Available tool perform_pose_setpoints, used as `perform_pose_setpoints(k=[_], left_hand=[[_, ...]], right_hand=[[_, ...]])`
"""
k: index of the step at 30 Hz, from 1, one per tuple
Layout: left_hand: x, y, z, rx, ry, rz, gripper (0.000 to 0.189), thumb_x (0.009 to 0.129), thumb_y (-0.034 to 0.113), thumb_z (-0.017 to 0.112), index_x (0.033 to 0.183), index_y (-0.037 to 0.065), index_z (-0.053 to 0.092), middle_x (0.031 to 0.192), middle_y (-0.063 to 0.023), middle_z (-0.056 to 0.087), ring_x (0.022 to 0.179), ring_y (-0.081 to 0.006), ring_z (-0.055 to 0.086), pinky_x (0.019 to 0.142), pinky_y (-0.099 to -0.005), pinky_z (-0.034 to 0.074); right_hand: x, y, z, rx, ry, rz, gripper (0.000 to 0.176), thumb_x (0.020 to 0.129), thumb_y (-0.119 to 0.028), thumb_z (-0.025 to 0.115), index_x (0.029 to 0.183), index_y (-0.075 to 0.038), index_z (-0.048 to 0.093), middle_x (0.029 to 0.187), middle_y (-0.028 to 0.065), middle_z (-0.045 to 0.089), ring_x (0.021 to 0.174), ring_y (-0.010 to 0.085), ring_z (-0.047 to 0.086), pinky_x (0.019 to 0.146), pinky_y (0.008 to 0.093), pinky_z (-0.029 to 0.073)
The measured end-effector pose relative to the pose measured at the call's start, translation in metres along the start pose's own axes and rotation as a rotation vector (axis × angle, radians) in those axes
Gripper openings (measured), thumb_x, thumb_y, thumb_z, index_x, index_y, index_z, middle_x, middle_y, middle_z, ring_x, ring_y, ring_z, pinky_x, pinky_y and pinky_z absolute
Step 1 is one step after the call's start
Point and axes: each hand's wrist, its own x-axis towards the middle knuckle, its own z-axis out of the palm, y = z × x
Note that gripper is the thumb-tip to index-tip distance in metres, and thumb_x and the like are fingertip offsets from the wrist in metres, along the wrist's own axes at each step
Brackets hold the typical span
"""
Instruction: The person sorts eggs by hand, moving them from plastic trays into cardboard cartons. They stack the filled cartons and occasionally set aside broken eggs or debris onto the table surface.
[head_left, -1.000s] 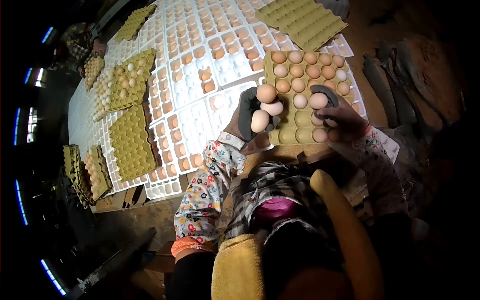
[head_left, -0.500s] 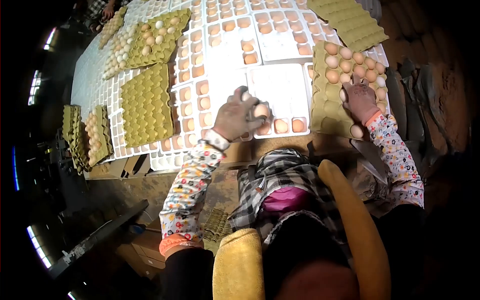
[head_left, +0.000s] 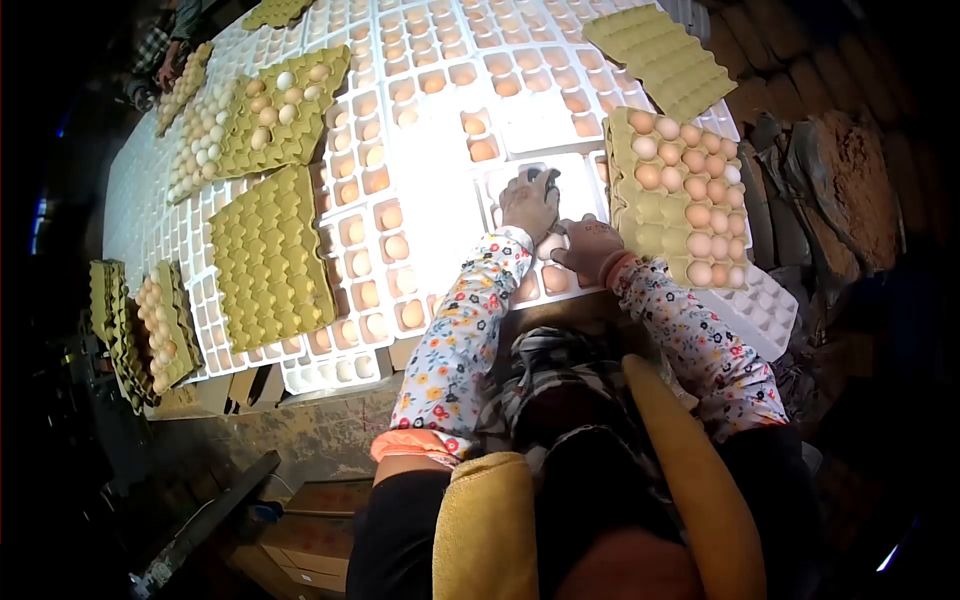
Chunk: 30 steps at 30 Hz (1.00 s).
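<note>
My left hand [head_left: 530,203], in a grey glove, reaches over a white foam egg tray [head_left: 490,190] with its fingers curled down. What lies under those fingers is hidden. Close beside it, my right hand [head_left: 592,248], also gloved, has thumb and fingertips around a pale egg [head_left: 549,245] at the tray's near part. Brown eggs [head_left: 555,278] sit in the front row of cells below. To the right is a yellow-green pulp egg tray [head_left: 650,215], with eggs filling its far rows and right side and bare cups at its near left.
Foam trays of eggs cover the table. Upturned pulp trays [head_left: 270,260] lie left, another [head_left: 665,60] at far right. A part-filled pulp tray [head_left: 285,105] stands at back left. A grey tray [head_left: 755,310] juts out at right. Another person's hand [head_left: 168,72] is at far left.
My right hand has left the pulp tray and moved left to the foam tray. My left hand, which held eggs, has moved further over the foam tray. The view has shifted.
</note>
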Motion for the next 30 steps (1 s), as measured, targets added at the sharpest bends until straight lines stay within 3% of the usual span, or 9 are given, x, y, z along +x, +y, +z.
perform_pose_setpoints(k=[5,9,11,19,21,23,25,26,30], left_hand=[[-0.017,-0.017,0.04,0.098,0.113,0.11,0.047,0.082,0.021,0.056,0.127,0.012,0.054,0.128,-0.0144,0.052,0.122,-0.0338,0.044,0.105,-0.0463,0.031],[0.006,0.023,0.008,-0.779,0.246,-0.257,0.035,0.082,0.007,0.056,0.117,0.003,0.06,0.108,-0.0209,0.059,0.103,-0.0358,0.056,0.095,-0.0427,0.043],[0.008,0.068,-0.002,-0.478,0.252,0.099,0.039,0.082,0.011,0.059,0.12,0.003,0.057,0.112,-0.0219,0.056,0.104,-0.0375,0.054,0.094,-0.0443,0.043],[0.071,0.112,0.035,-0.119,-0.035,0.457,0.039,0.076,0.022,0.07,0.111,0.009,0.059,0.108,-0.013,0.058,0.096,-0.0312,0.058,0.084,-0.0391,0.048],[0.086,0.093,0.027,-1.191,-0.137,-0.182,0.039,0.082,0.021,0.068,0.117,0.008,0.056,0.111,-0.0117,0.058,0.096,-0.0235,0.06,0.079,-0.0332,0.052],[0.088,0.093,0.011,-0.291,0.225,0.371,0.038,0.087,0.02,0.065,0.12,0.004,0.055,0.112,-0.0104,0.059,0.093,-0.0185,0.059,0.074,-0.0247,0.051],[0.111,0.101,0.013,-0.979,-0.133,-0.273,0.048,0.079,0.028,0.07,0.117,0.002,0.056,0.1,-0.014,0.061,0.088,-0.0281,0.063,0.079,-0.0361,0.05],[0.108,0.116,0.015,-0.432,-0.168,-0.021,0.053,0.079,0.031,0.07,0.122,0.006,0.054,0.106,-0.0171,0.059,0.095,-0.0296,0.062,0.08,-0.038,0.051],[0.104,0.157,0.014,0.356,-0.322,0.191,0.064,0.074,0.033,0.07,0.131,0.014,0.049,0.105,-0.0208,0.06,0.096,-0.0352,0.061,0.083,-0.0431,0.05]], right_hand=[[0.036,0.016,-0.008,0.094,0.434,-0.047,0.032,0.083,-0.025,0.059,0.106,-0.003,0.058,0.107,0.0198,0.06,0.106,0.0356,0.058,0.091,0.0423,0.046],[0.022,0.027,-0.023,0.745,0.494,-0.252,0.039,0.084,-0.021,0.056,0.118,-0.001,0.057,0.114,0.0203,0.06,0.108,0.0354,0.057,0.095,0.0396,0.043],[-0.018,0.047,-0.057,0.974,0.641,-0.398,0.036,0.084,-0.015,0.056,0.118,-0.001,0.056,0.11,0.0216,0.059,0.103,0.0368,0.057,0.093,0.0396,0.044],[-0.016,0.171,-0.063,-0.529,0.767,-0.278,0.045,0.076,-0.019,0.06,0.12,-0.013,0.055,0.102,0.0093,0.053,0.096,0.0239,0.052,0.078,0.0375,0.041],[-0.02,0.18,-0.091,-0.221,0.568,-0.423,0.041,0.074,-0.021,0.069,0.112,-0.011,0.057,0.102,0.0091,0.056,0.093,0.0252,0.056,0.076,0.0415,0.044],[-0.015,0.199,-0.108,0.241,0.453,-0.432,0.037,0.078,-0.021,0.07,0.11,-0.009,0.057,0.103,0.0086,0.058,0.095,0.0246,0.059,0.078,0.0414,0.048],[0.007,0.22,-0.111,1.497,0.137,-0.329,0.027,0.084,-0.017,0.065,0.108,-0.008,0.057,0.1,0.0061,0.06,0.093,0.0199,0.061,0.075,0.0353,0.051],[0.025,0.231,-0.111,1.841,0.064,-0.2,0.017,0.087,-0.014,0.063,0.103,-0.008,0.059,0.098,0.0027,0.061,0.083,0.0146,0.063,0.067,0.0286,0.051],[0.012,0.203,-0.167,0.473,0.279,-0.397,0.021,0.084,-0.023,0.064,0.087,-0.003,0.065,0.09,0.0165,0.064,0.085,0.0245,0.064,0.071,0.0375,0.051]])
